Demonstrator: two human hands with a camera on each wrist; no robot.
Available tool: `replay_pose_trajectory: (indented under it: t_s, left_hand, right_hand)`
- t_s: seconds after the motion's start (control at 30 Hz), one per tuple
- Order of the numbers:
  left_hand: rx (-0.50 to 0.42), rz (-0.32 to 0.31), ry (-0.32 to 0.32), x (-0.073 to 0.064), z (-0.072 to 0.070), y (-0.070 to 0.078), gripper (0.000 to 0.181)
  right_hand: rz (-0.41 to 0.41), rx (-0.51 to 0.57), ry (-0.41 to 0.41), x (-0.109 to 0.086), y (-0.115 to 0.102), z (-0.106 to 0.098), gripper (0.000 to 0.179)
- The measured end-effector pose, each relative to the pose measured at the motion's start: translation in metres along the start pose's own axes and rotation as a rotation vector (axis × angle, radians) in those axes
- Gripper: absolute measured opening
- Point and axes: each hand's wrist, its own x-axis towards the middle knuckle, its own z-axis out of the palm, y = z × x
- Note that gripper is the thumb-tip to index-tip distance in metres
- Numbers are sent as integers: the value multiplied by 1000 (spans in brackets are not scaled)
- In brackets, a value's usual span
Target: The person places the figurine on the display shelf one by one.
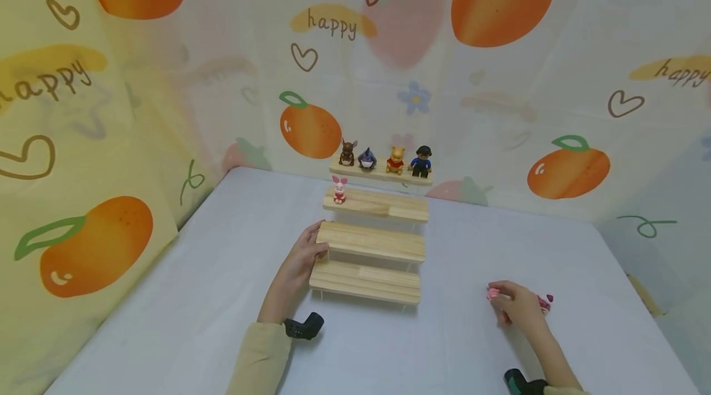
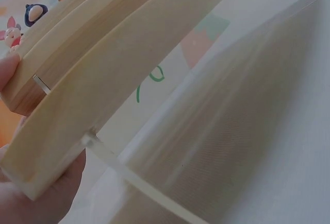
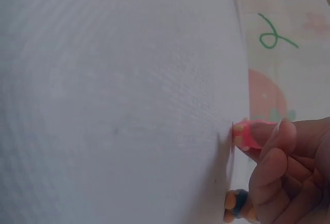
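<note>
At left, a bare left hand (image 1: 302, 256) below a beige sleeve (image 1: 258, 352): grips, with thumb and fingers curled, the left end of the second-lowest board of a four-tier pale wooden rack (image 1: 363, 284).

On the rack, nearest the left end of the second-highest board, a small pink-eared figure in red (image 1: 339, 192). Along the top board, in order: a brown long-eared figure (image 1: 347, 154), a dark-blue donkey-like figure (image 1: 366, 159), a yellow bear in a red top (image 1: 395, 160), a black-capped figure in blue (image 1: 421, 162).

Well to the right of the rack, low over or on the white cloth-like tabletop (image 1: 450, 345), a small bright-pink toy (image 1: 493, 293): sits pinched between thumb and fingertip of a bare right hand (image 1: 518, 305), on the side facing the rack, with the boards away to the left and somewhat farther forward. Far from the left hand. Mostly covered; long axis seemingly upright from the tabletop in the right wrist view. Cannot tell whether touching down. Remaining right fingers curled.

Just right of the right hand, partly hidden, a small crimson-and-white object (image 1: 544, 303).
</note>
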Motion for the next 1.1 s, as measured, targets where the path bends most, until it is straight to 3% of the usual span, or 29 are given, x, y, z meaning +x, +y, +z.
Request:
replay_pose_trajectory:
  t_s: [0.17, 0.37, 0.7, 0.8, 0.97, 1.1]
  left_hand:
    - [13, 3, 5, -1, -1, 0, 61]
    - [44, 5, -9, -2, -2, 2, 61]
    - [19, 16, 1, -1, -2, -3, 60]
    - [28, 25, 19, -1, -1, -3, 60]
    - [56, 38, 29, 0, 0, -2, 60]
    - [41, 29, 26, 1, 1, -3, 59]
  right_hand:
    - [2, 26, -13, 1, -2, -2, 30]
    - [-72, 109, -4, 1, -13, -5, 35]
    - [-188, 188, 120, 7, -51, -7, 30]
    - [-256, 240, 152, 23, -39, 1, 29]
    - [-362, 296, 197, 71, 7, 25, 31]
    - [-422, 350, 219, 99, 15, 41, 32]
